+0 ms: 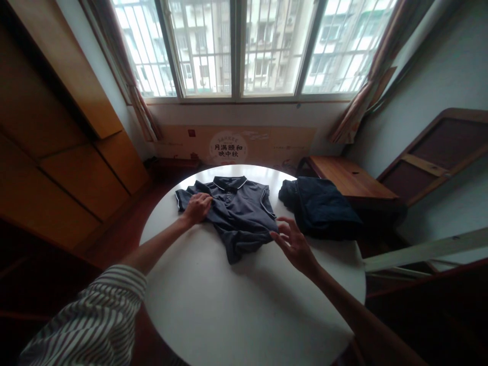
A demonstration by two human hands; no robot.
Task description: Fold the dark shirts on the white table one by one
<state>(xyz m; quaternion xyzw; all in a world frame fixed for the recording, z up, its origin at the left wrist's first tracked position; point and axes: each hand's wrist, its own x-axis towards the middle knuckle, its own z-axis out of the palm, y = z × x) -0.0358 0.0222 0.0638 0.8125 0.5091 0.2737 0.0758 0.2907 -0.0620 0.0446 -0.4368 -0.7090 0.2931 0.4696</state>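
A dark grey polo shirt (pixel 247 206) with white piping on its collar and sleeves lies front up on the round white table (pixel 244 305). Its collar points towards the window, and its lower part is bunched, with a fold hanging towards me. My left hand (pixel 198 207) is closed on the cloth at the shirt's left side, just below the sleeve. At the lower right edge, my right hand (pixel 293 243) pinches the cloth between thumb and fingers. Right of the shirt sits a folded dark navy garment (pixel 324 206), apart from both hands.
Beyond the table's right side stands a low wooden table (pixel 353 178). A wooden cabinet (pixel 76 188) fills the left side. Ahead are a barred window (pixel 236 51) with tied curtains and a printed cardboard panel (pixel 263 145). A pale wooden rail (pixel 423 249) runs at right.
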